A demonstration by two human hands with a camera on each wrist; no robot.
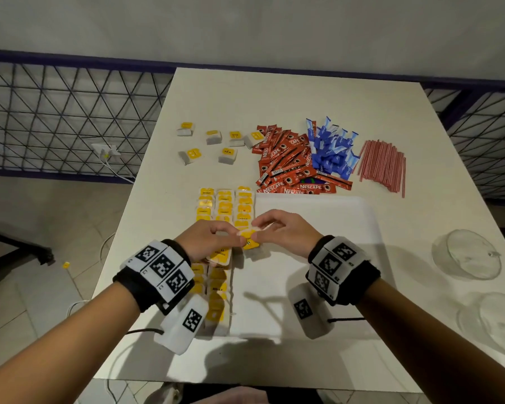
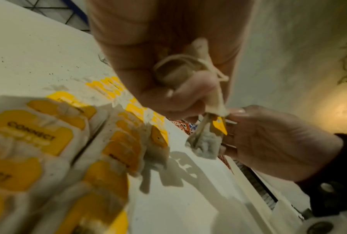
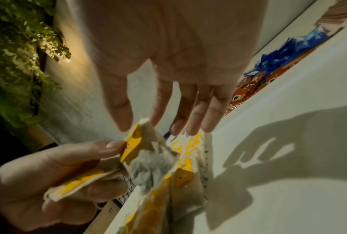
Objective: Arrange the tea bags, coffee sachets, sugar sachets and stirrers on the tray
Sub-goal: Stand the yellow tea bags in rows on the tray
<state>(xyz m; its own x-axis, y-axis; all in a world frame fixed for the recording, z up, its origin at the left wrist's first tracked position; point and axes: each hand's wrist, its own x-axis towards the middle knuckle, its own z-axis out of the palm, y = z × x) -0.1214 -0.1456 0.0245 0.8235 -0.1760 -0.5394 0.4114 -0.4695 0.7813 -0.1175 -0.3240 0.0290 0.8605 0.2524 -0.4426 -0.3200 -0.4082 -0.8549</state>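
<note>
Here a tea bag [image 1: 250,239] is pinched by curled fingers of the left hand [image 1: 209,239] and by the right hand [image 1: 286,233], just above the tray [image 1: 318,217], beside rows of tea bags [image 1: 225,205] laid on its left part.

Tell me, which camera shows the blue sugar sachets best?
The head view: the pile of blue sugar sachets lies whole and sharp between the red coffee sachets and red stirrers. The right wrist view shows a blurred edge; the left wrist view barely shows any.
</note>
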